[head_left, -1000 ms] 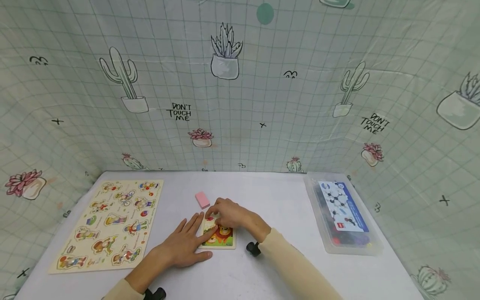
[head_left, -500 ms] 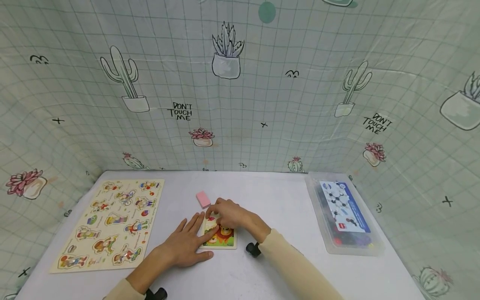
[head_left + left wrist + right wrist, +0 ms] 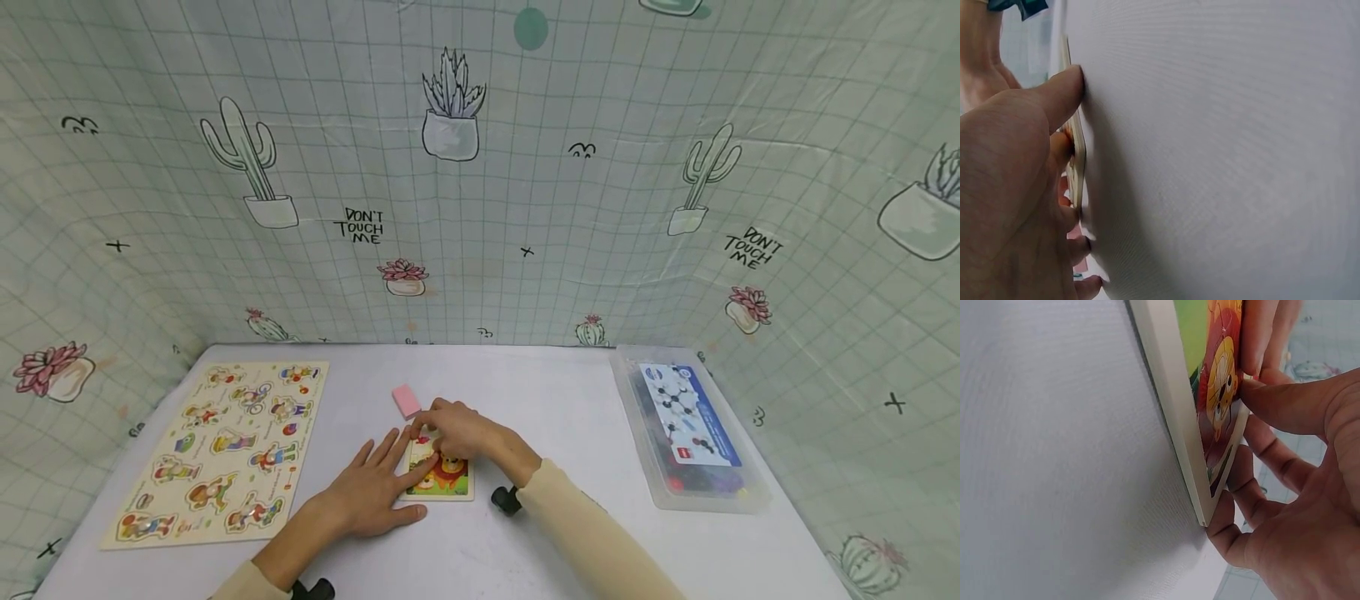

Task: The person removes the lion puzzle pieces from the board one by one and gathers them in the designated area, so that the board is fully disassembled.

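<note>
Lion picture board [image 3: 453, 483] lies flat on the table [image 3: 555, 400], just right of the left hand [image 3: 367, 496] and partly under the right hand [image 3: 461, 429]. The left hand is spread out, its fingers straight and apart. Its pointer finger reaches onto the picture, while its thumb rests on the table on the near side. It looks like this hand stays flat to stop the board sliding.

The right hand is bent over the far side of the board. Its fingers curl round the edge and its thumb touches the picture, so it holds the board from above and from the side. That is probably to make the grip steady. I can't tell if it pinches a small piece too, because the fingers hide that spot.

A pink block [image 3: 407, 402] sits just past the right hand's fingertips. The big board with little people [image 3: 243, 479] is left of the left hand, and the clear box [image 3: 637, 450] is well off to the right of the right hand, both out of the way.
</note>
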Available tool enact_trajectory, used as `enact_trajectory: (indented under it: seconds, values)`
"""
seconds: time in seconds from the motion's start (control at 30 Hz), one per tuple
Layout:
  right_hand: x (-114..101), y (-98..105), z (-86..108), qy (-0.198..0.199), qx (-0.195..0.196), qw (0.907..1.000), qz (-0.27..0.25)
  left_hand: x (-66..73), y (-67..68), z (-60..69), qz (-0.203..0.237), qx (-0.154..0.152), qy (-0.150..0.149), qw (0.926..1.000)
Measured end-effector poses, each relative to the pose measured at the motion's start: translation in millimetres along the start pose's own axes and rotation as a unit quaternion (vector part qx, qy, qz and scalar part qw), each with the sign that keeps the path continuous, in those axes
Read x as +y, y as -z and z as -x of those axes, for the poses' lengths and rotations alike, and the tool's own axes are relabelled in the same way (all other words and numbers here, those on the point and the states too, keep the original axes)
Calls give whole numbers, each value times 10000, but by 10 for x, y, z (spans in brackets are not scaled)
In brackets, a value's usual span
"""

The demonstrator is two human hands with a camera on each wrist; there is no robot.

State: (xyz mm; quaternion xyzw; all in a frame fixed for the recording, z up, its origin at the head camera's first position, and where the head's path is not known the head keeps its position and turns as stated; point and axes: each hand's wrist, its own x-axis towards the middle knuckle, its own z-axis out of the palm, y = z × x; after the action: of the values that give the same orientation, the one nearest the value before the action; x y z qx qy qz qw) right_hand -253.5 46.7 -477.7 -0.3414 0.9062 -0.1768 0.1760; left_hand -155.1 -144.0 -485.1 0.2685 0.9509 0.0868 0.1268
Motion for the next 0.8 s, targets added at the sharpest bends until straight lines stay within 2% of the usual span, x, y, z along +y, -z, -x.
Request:
enact_trajectory:
  seconds: [0.43,0.8]
  values:
    - [25,22,-29,97,-89,9999,-85,-14,0,7,21,64,-79,9999]
    - [-19,24,-27,387,101,9991,131,-29,-34,-18,14,64,-54,10000]
